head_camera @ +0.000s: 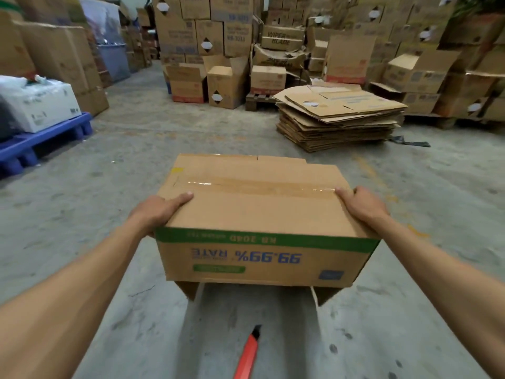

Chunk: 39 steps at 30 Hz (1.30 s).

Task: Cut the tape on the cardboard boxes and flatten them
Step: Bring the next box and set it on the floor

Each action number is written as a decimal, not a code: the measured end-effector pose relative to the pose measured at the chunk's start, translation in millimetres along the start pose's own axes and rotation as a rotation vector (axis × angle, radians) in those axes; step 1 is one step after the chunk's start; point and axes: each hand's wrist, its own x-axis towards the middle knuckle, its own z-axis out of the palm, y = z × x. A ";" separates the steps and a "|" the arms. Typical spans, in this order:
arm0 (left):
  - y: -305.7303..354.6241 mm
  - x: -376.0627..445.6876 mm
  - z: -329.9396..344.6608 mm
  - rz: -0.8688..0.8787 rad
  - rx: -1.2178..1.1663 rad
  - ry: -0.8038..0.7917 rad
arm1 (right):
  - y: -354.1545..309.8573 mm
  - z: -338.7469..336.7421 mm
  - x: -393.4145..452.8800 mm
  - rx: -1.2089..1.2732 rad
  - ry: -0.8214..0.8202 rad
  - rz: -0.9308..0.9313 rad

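Brown cardboard box [262, 214] with green stripe and blue upside-down letters is up off the gray concrete floor [164, 138], held between two bare hands. The left hand [158, 212] grips the left side, thumb lying on the top. The right hand [360, 205] grips the right side the same way, thumb on the top edge. One hand on each side keeps the box level.

A strip of clear shiny tape [259, 186] runs across the top, from one thumb to the other. It looks whole, so it likely has not been cut yet. The box is upside down, and loose flaps hang open under it. Maybe it was turned over to bring the taped side up where a blade can reach.

A red and black box cutter [250, 351] pokes up at the bottom of the view. What holds it cannot be seen. Neither hand has it.

Farther off to the right sits a tall stack of flat cardboard sheets [338, 119]. That is likely where this box goes once it is flat. Piles of other boxes [205, 31] stand behind.
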 end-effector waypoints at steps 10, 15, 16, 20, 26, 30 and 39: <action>4.2 0.2 -31.0 -0.079 0.006 -0.162 | -19.9 -18.0 2.3 -0.070 -0.059 0.030; -24.1 8.4 1.6 -0.038 0.134 -0.055 | -17.0 17.9 -21.7 -0.032 0.064 0.023; -30.2 8.0 9.7 -0.019 0.141 -0.022 | -14.1 22.5 -24.1 -0.017 0.082 0.022; -42.9 2.6 32.6 0.030 -0.070 -0.001 | -1.7 36.3 -42.4 -0.008 0.183 -0.030; -75.6 -7.7 73.0 -0.034 -0.040 -0.021 | 19.9 75.2 -71.2 0.103 0.016 -0.047; -80.6 -7.5 88.1 -0.071 -0.111 0.005 | 29.1 94.2 -83.7 0.188 -0.063 0.001; -82.0 -4.6 91.0 -0.054 -0.200 -0.030 | 12.1 111.2 -101.9 -0.140 0.080 -0.405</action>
